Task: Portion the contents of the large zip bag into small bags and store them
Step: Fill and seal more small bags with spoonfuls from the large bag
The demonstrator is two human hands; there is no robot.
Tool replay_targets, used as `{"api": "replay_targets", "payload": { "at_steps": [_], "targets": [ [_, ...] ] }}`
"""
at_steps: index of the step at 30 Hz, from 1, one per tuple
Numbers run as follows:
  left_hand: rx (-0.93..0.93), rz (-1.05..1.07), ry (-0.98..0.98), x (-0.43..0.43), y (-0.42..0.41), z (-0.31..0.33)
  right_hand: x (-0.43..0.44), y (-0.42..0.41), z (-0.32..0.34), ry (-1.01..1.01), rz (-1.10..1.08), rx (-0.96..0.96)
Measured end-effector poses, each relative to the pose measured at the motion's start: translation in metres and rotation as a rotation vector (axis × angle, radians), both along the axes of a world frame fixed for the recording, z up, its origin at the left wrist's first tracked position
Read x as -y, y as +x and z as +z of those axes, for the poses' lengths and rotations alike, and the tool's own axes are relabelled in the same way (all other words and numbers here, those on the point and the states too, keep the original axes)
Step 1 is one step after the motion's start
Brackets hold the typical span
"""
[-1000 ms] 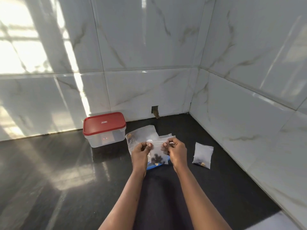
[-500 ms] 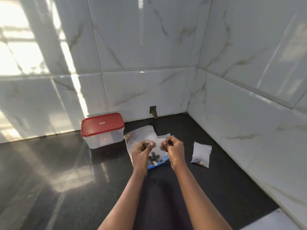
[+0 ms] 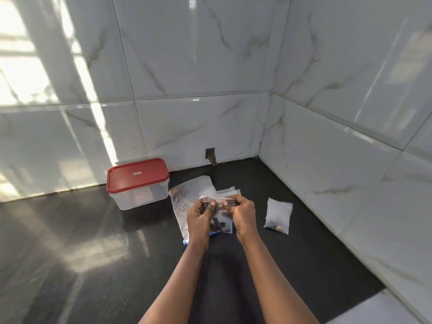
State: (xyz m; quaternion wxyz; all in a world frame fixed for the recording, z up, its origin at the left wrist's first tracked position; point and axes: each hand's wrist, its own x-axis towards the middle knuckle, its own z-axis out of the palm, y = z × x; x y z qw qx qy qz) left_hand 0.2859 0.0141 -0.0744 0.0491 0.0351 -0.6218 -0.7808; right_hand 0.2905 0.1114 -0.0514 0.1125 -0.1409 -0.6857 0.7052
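Black worktop (image 3: 70,253), far left: clear tub (image 3: 140,198) with red lid (image 3: 138,175) on, close to the tiled wall (image 3: 187,125). Just right of it the large zip bag (image 3: 183,203) lies flat, partly under the left hand (image 3: 199,217) and right hand (image 3: 243,212), each grip pinching the top edge of 1 small bag (image 3: 221,219) with dark pieces at its bottom. Right of the hands, apart from them, 1 filled bag (image 3: 278,215) lies flat near the side wall (image 3: 339,160).

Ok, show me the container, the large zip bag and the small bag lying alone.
container (image 3: 138,176): head view, red lid centre.
large zip bag (image 3: 191,188): head view, upper clear part.
lone small bag (image 3: 278,215): head view, its middle.
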Motion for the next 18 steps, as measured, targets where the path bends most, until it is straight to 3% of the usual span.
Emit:
{"api": "replay_targets", "payload": {
  "at_steps": [4,9,13,18],
  "targets": [
    [0.020,-0.055,0.004,-0.003,0.008,0.001,-0.003,0.003,-0.005,0.034,0.053,0.013],
    [0.117,0.023,-0.036,-0.003,0.000,-0.006,-0.005,0.009,-0.006,-0.055,0.131,-0.003],
    [0.141,0.055,-0.167,-0.006,-0.003,-0.004,-0.007,0.003,-0.011,0.021,0.078,0.038],
    [0.103,0.023,-0.140,-0.011,0.000,0.000,-0.012,0.001,-0.010,0.015,-0.005,0.046]
  ]
}}
